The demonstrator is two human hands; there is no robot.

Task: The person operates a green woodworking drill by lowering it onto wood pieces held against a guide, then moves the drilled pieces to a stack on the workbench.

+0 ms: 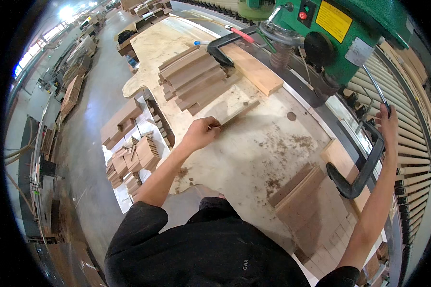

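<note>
Head view: arms [376, 205] spread, left fingers [215, 123] pinch a wooden strip [242, 111], right fingers [381, 114] curl round a lever [375, 84].

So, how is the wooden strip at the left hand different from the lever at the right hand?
The wooden strip is brown, while the lever is shiny metal with a dark end. The strip lies low over the pale board; the lever slants in the air beside the green machine. Both look long, thin and straight.
</note>
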